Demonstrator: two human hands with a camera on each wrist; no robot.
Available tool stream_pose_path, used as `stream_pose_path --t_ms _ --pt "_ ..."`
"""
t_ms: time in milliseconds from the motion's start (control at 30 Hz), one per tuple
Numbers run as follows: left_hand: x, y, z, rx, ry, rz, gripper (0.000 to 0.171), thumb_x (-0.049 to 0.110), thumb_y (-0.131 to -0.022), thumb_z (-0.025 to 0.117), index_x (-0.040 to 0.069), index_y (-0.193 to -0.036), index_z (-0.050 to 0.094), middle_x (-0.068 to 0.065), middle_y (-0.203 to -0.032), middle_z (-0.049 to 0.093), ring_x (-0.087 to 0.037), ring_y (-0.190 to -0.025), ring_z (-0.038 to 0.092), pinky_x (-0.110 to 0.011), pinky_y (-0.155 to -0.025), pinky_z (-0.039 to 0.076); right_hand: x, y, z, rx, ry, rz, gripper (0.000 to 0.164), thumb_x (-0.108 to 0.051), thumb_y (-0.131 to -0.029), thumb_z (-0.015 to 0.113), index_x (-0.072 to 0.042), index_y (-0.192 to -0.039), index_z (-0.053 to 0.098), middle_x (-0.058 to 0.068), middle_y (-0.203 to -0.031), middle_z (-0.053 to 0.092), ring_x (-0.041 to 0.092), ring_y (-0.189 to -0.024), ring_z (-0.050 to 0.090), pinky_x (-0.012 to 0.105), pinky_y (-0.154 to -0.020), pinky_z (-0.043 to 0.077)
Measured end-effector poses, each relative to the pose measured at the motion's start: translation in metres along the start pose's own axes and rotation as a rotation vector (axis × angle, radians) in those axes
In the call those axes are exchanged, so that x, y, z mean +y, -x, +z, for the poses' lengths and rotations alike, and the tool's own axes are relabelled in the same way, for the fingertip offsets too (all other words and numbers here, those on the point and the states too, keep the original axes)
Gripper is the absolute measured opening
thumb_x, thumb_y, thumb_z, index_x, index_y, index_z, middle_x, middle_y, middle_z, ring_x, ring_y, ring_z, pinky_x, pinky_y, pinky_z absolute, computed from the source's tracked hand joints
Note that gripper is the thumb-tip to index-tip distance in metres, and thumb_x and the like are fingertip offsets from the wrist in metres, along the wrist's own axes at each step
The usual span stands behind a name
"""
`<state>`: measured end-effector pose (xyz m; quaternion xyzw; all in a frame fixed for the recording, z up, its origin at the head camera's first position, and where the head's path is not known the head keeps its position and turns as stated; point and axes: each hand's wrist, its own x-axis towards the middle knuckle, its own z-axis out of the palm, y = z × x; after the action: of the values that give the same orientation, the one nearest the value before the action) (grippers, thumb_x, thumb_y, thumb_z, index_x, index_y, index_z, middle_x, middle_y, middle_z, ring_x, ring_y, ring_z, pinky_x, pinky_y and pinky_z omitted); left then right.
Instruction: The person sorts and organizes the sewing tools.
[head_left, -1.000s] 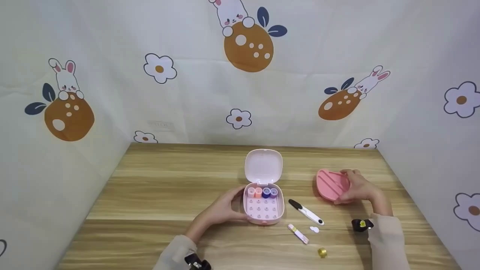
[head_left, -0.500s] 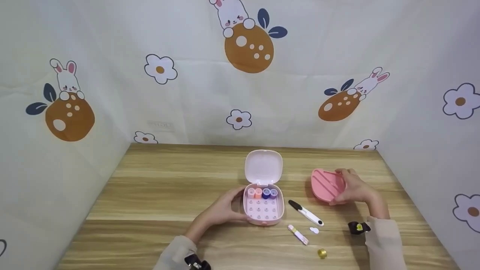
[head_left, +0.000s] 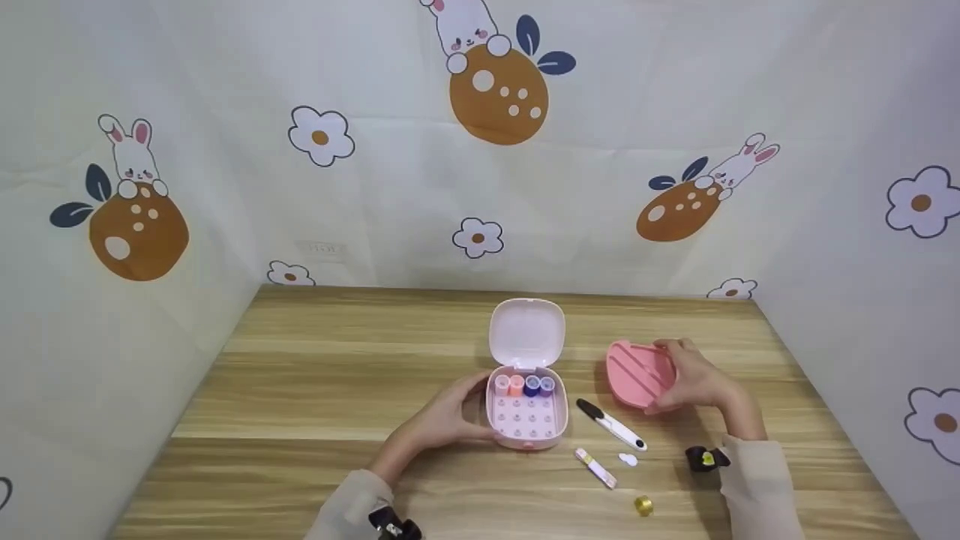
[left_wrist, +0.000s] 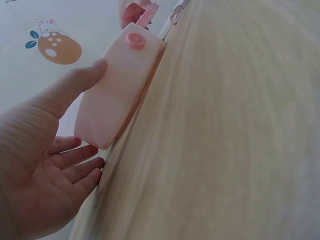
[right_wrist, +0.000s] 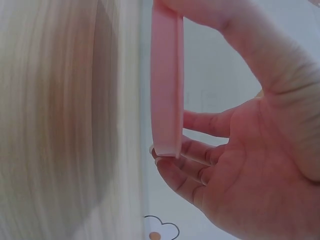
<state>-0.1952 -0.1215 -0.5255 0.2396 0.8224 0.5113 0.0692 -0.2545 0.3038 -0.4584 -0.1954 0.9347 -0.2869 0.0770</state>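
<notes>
An open pale pink sewing box (head_left: 528, 431) stands on the table with its lid (head_left: 527, 334) raised. Inside, a row of thread spools (head_left: 517, 386) in pink, orange, blue and purple fills the back, with bare pegs in front. My left hand (head_left: 448, 417) holds the box at its left side, thumb (left_wrist: 85, 80) at the front face and fingers behind. My right hand (head_left: 699, 381) grips the right edge of a coral pink tray (head_left: 637, 375) with slanted slots, thumb nearer me and fingers at the far side. In the right wrist view the tray (right_wrist: 166, 80) is up off the table.
Between the box and my right arm lie a slim white tool with a black end (head_left: 611, 425), a pink patterned strip (head_left: 596, 469), a small white cloud-shaped piece (head_left: 628, 460) and a gold thimble (head_left: 643, 505). A printed cloth backs the wooden table (head_left: 337, 345).
My right hand has carried the coral tray leftward, toward the box. The left hand and the box stay where they were.
</notes>
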Motion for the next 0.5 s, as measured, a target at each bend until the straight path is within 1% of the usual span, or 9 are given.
stream_pose_path --t_ms 100,233,500 --pt "-0.001 0.0 0.0 0.006 0.005 0.025 0.098 0.021 -0.076 0.095 -0.002 -0.156 0.045 -0.022 -0.157 0.051 -0.039 -0.146 0.048 -0.056 -0.127 0.032 -0.005 -0.001 0.001 -0.001 -0.01 -0.008 0.119 -0.028 -0.056 0.102 0.016 -0.147 0.04 0.032 -0.131 0.046 0.041 -0.116 0.055 0.062 -0.105 0.052" --pt "-0.002 0.0 0.0 0.014 0.006 0.031 0.096 0.018 -0.076 0.095 -0.002 -0.156 0.046 -0.022 -0.156 0.051 -0.039 -0.146 0.047 -0.057 -0.126 0.032 -0.011 -0.002 0.002 -0.01 -0.02 -0.021 0.121 -0.031 -0.057 0.101 0.015 -0.149 0.039 0.032 -0.135 0.046 0.042 -0.119 0.054 0.063 -0.106 0.051" --pt "-0.001 0.0 0.0 0.01 -0.007 0.014 0.097 0.021 -0.076 0.095 -0.002 -0.156 0.045 -0.023 -0.157 0.05 -0.041 -0.147 0.046 -0.059 -0.126 0.032 -0.021 -0.002 0.007 -0.021 -0.029 -0.058 0.121 -0.03 -0.055 0.102 0.013 -0.149 0.04 0.03 -0.133 0.047 0.041 -0.119 0.055 0.062 -0.105 0.053"
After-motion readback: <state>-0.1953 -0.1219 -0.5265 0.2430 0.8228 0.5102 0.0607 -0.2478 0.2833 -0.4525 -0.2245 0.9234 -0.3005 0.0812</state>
